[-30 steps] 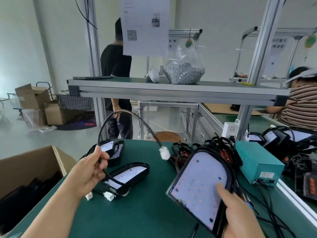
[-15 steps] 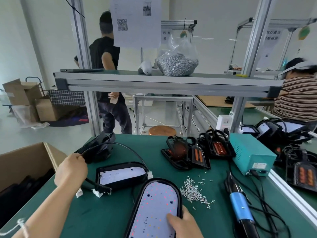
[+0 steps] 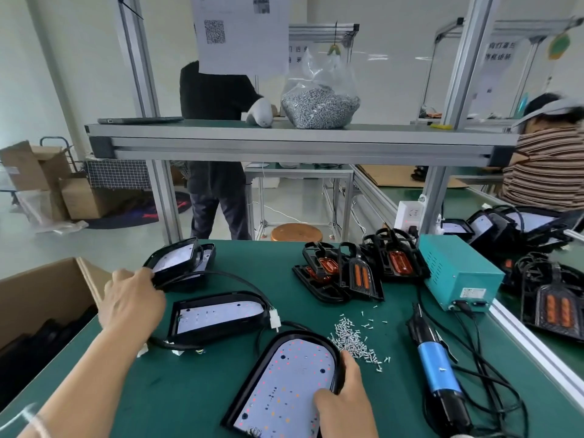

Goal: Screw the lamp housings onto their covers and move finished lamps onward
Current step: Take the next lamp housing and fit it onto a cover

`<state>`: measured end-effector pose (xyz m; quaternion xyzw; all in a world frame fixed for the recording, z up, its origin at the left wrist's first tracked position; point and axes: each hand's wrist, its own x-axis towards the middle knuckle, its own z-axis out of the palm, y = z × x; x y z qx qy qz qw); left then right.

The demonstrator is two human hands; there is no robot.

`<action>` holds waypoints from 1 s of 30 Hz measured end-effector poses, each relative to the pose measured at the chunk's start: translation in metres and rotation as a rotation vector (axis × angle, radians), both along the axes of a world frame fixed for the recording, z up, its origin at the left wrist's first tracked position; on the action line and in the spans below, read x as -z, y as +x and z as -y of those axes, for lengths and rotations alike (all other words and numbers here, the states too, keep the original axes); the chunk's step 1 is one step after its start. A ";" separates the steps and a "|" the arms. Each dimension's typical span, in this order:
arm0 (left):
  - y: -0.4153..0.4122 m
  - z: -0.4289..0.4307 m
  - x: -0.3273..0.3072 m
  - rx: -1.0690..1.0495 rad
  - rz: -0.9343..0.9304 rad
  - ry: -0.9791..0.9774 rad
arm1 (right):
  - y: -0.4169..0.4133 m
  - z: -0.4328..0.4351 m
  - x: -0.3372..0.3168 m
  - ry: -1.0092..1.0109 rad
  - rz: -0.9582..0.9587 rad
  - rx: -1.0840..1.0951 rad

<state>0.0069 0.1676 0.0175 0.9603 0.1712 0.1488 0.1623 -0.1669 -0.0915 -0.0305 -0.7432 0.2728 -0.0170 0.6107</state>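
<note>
Status: both hands gripping

Nearest me, the right hand point(image 3: 344, 396) gripped the LED lamp point(image 3: 294, 374) by its right edge, thumb on the board, with loose screws point(image 3: 350, 339) just beside it. Farther back, I saw the left hand point(image 3: 132, 303) curled around a black cable point(image 3: 221, 275) near 2 more lamps point(image 3: 218, 314).

Black lamp point(image 3: 292, 382) lies flat, LED board up.

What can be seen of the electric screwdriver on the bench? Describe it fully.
The electric screwdriver lies flat on the green table, right of the loose screws. Its barrel is glossy blue, its ends black plastic; the thin bit points away, toward the teal power box. Black cables run beside it. Nothing grips it.
</note>
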 end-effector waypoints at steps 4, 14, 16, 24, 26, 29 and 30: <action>-0.022 0.045 -0.021 0.229 0.302 0.100 | 0.000 0.001 0.006 0.018 0.022 0.029; -0.087 0.122 0.024 0.726 -0.354 -0.064 | -0.002 0.007 0.006 0.039 0.080 0.040; -0.083 0.124 0.023 0.754 -0.340 -0.051 | -0.003 0.008 0.007 0.053 0.111 0.037; -0.062 0.130 0.009 0.977 -0.422 0.012 | 0.006 0.026 0.012 0.013 0.117 -0.034; -0.061 0.132 0.012 1.014 -0.418 -0.018 | 0.007 0.034 0.012 -0.149 0.130 -0.058; -0.062 0.139 0.016 1.040 -0.383 -0.048 | 0.007 0.040 0.014 -0.334 0.147 -0.075; -0.062 0.142 0.018 1.038 -0.366 -0.064 | 0.006 0.040 0.016 -0.383 0.143 -0.085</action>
